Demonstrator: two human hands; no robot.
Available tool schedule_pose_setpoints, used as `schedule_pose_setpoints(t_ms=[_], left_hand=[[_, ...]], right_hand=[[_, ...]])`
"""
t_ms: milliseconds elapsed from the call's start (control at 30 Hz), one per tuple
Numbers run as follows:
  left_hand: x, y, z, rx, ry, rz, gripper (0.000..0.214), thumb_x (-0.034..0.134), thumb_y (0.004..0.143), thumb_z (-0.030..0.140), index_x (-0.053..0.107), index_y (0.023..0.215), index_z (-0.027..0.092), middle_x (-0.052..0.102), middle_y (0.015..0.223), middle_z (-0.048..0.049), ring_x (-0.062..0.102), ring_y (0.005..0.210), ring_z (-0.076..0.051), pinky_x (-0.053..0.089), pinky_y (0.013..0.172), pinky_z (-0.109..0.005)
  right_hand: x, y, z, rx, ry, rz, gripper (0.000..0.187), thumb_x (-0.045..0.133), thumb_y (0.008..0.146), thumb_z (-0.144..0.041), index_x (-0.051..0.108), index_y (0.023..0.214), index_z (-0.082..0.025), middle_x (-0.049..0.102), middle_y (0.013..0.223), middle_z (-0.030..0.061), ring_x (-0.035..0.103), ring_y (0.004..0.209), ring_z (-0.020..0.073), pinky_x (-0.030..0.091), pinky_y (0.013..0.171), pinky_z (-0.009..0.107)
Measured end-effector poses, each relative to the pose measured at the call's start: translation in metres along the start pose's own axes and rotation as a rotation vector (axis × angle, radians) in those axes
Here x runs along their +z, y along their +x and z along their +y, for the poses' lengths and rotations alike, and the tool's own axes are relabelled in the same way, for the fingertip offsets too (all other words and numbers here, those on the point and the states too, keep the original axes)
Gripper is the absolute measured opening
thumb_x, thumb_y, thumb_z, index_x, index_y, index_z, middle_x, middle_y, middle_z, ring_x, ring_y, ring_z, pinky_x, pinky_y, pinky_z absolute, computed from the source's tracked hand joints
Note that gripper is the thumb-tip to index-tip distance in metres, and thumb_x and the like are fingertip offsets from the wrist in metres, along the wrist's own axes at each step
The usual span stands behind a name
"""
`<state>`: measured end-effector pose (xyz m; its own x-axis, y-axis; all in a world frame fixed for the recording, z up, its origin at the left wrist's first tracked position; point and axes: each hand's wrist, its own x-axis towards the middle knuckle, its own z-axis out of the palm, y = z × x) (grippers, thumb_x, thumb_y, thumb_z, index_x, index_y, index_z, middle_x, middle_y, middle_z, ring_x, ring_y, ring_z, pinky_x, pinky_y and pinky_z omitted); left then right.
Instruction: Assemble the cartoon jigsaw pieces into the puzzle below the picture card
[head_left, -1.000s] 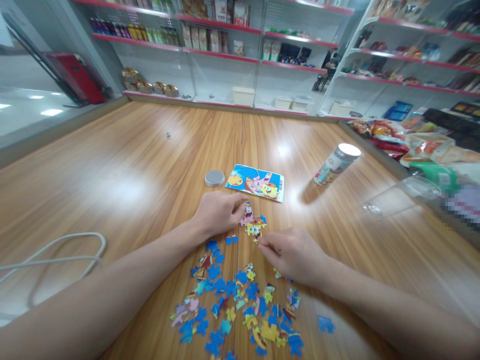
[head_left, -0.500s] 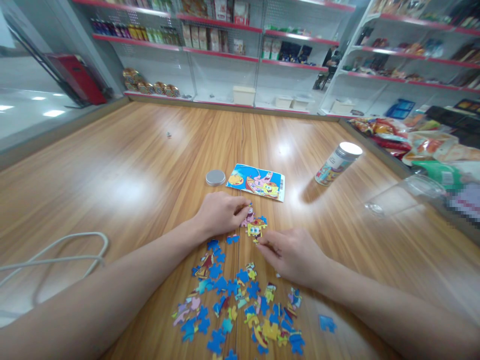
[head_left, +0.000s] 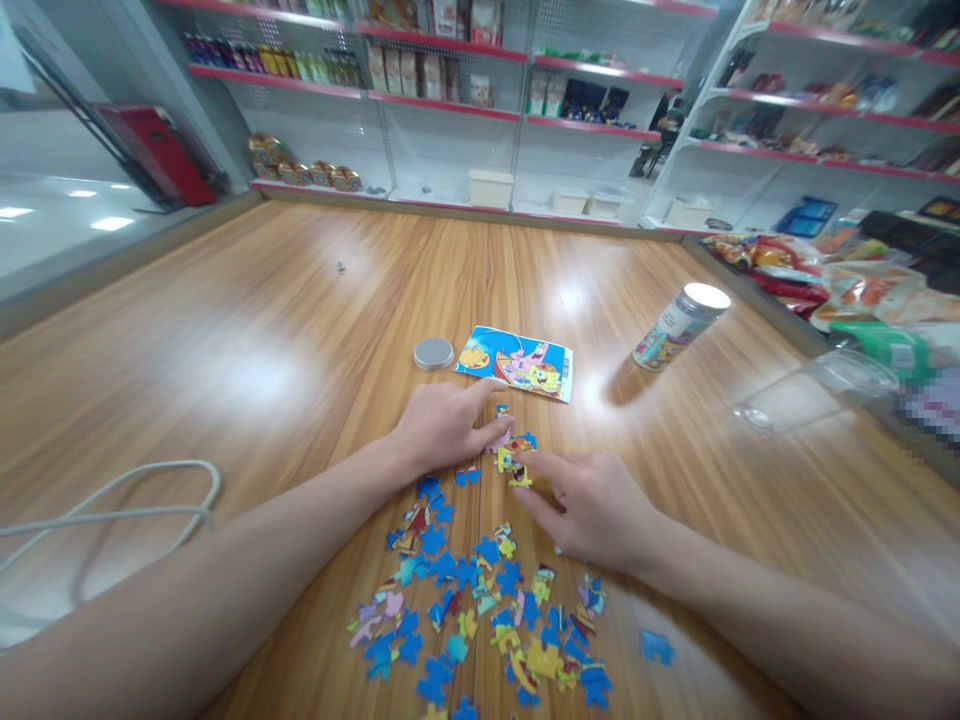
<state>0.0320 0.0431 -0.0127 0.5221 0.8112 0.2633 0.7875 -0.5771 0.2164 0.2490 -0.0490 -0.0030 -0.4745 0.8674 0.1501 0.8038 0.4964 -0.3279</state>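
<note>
A small joined section of jigsaw puzzle point(head_left: 519, 470), with yellow, pink and blue cartoon parts, lies flat between my hands. My left hand point(head_left: 442, 422) rests at its left side, thumb on the pink part and index finger stretched out near the picture card point(head_left: 516, 362). From the right, the index finger of my right hand point(head_left: 600, 505) touches the yellow face part, its thumb apart below. Neither hand grips a piece. Several loose puzzle pieces point(head_left: 465, 572), mostly blue and yellow, are spread below the section.
A round metal lid point(head_left: 433, 352) lies left of the card. To the right stand a printed canister point(head_left: 671, 335) and a clear plastic container point(head_left: 814, 390). A white cable point(head_left: 150, 518) loops at the left. Snack bags point(head_left: 780, 265) and stocked shelves border the wooden table point(head_left: 300, 330).
My left index finger has lifted away from the thumb, toward the card. My right finger and thumb have parted, leaving a yellow piece at the bottom of the joined section.
</note>
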Motion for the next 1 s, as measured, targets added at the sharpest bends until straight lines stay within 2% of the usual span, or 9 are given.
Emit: schedule_pose_setpoints(t_ms=[200, 367, 567, 667, 800, 1000], left_hand=[[-0.0004, -0.0007, 0.0011, 0.001, 0.033, -0.023, 0.047, 0.053, 0.095, 0.057, 0.062, 0.127, 0.024, 0.067, 0.067, -0.0010, 0.064, 0.063, -0.018, 0.022, 0.055, -0.026], [-0.0004, -0.0009, 0.0010, 0.070, -0.002, -0.007, 0.050, 0.058, 0.093, 0.060, 0.061, 0.128, 0.024, 0.065, 0.063, 0.0008, 0.063, 0.059, -0.016, 0.024, 0.054, -0.026], [0.0009, -0.0011, -0.0013, 0.182, -0.065, 0.042, 0.037, 0.063, 0.092, 0.054, 0.069, 0.112, 0.023, 0.066, 0.061, 0.0026, 0.063, 0.057, -0.015, 0.027, 0.054, -0.026], [0.0005, -0.0027, -0.0031, 0.330, -0.198, 0.087, 0.025, 0.061, 0.094, 0.045, 0.072, 0.093, 0.023, 0.064, 0.057, 0.0036, 0.061, 0.054, -0.012, 0.033, 0.055, -0.026], [0.0003, -0.0046, -0.0054, 0.517, -0.289, 0.050, 0.018, 0.060, 0.090, 0.031, 0.069, 0.079, 0.022, 0.064, 0.056, 0.0035, 0.060, 0.052, -0.011, 0.037, 0.055, -0.027], [0.0000, -0.0038, -0.0049, 0.516, -0.245, -0.011, 0.022, 0.058, 0.087, 0.028, 0.061, 0.067, 0.021, 0.059, 0.052, 0.0035, 0.056, 0.049, -0.011, 0.034, 0.052, -0.027]], right_hand=[[0.0020, 0.0006, 0.0024, -0.005, 0.031, 0.031, 0.029, 0.051, 0.095, -0.031, 0.069, 0.114, -0.020, 0.069, 0.068, 0.0009, 0.059, 0.055, 0.0123, 0.032, 0.056, 0.027], [0.0025, 0.0012, 0.0012, -0.004, 0.018, 0.027, 0.025, 0.048, 0.095, -0.028, 0.070, 0.102, -0.019, 0.070, 0.068, 0.0022, 0.060, 0.057, 0.0127, 0.032, 0.057, 0.027], [0.0014, 0.0025, 0.0011, 0.011, 0.012, -0.031, 0.026, 0.046, 0.096, -0.030, 0.070, 0.101, -0.021, 0.072, 0.072, 0.0031, 0.065, 0.062, 0.0145, 0.032, 0.058, 0.027], [0.0006, 0.0021, 0.0007, 0.017, -0.010, -0.052, 0.026, 0.046, 0.097, -0.030, 0.070, 0.102, -0.022, 0.072, 0.072, 0.0031, 0.064, 0.061, 0.0148, 0.031, 0.058, 0.027], [-0.0012, 0.0021, -0.0011, 0.009, -0.021, -0.060, 0.026, 0.045, 0.097, -0.031, 0.069, 0.102, -0.022, 0.072, 0.074, 0.0032, 0.063, 0.061, 0.0145, 0.031, 0.057, 0.027], [-0.0032, 0.0035, -0.0019, 0.017, -0.019, -0.074, 0.024, 0.044, 0.097, -0.030, 0.067, 0.096, -0.022, 0.068, 0.069, 0.0016, 0.059, 0.058, 0.0130, 0.029, 0.056, 0.027]])
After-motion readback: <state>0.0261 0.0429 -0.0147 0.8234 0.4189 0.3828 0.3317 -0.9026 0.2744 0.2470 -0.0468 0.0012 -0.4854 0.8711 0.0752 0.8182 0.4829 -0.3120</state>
